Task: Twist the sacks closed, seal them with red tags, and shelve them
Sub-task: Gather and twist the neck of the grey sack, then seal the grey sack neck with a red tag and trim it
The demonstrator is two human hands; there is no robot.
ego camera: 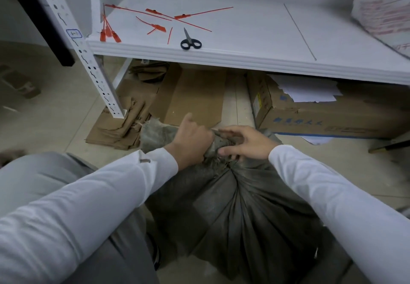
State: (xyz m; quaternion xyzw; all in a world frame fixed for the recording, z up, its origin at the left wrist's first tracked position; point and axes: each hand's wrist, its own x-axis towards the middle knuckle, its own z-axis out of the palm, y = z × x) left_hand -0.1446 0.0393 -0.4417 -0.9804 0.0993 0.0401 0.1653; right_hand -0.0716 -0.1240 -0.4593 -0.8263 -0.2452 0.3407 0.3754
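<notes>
Head view: your white sleeves (99,195) reach forward past a grey-trousered knee (40,172) to a dark sack (239,206) standing on the tiled floor (55,117) just in front of you. Its cloth is gathered into pleats that run up to a twisted neck (218,145). Your left hand (193,141) grips that neck from the left, fingers curled round it and thumb raised. Your right hand (246,144) meets it from the right, pinching the twist between thumb and fingers, so the two hands almost touch. A loose flap (155,132) of the sack's mouth sticks out to the left past your left hand.

Beyond the sack, flattened cardboard (193,97) and folded brown paper bags (124,126) lie on the floor under a white shelf (221,56). A box (332,119) with white sheets (310,90) on top sits under the shelf to the right. A perforated white upright (88,61) stands at the shelf's left front corner.

On the shelf, red tags (159,27) lie scattered toward the left end, some bunched at the corner by the front edge. Black-handled scissors (190,41) lie closed near that edge, just right of the tags. At the far right a pale printed bag (386,6) rests on the shelf, well apart from the tags.
</notes>
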